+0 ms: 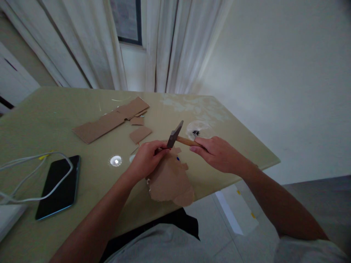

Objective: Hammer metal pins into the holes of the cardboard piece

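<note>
Head view: right hand (pixel 216 153) (closed) on hammer (pixel 179 137)

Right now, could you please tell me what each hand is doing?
Left hand: closed, pinching something small on the cardboard piece.
Right hand: closed on the hammer handle.

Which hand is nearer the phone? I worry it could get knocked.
Left. The left hand rests right of the phone; the right hand, gripping the hammer, is farther right.
</note>
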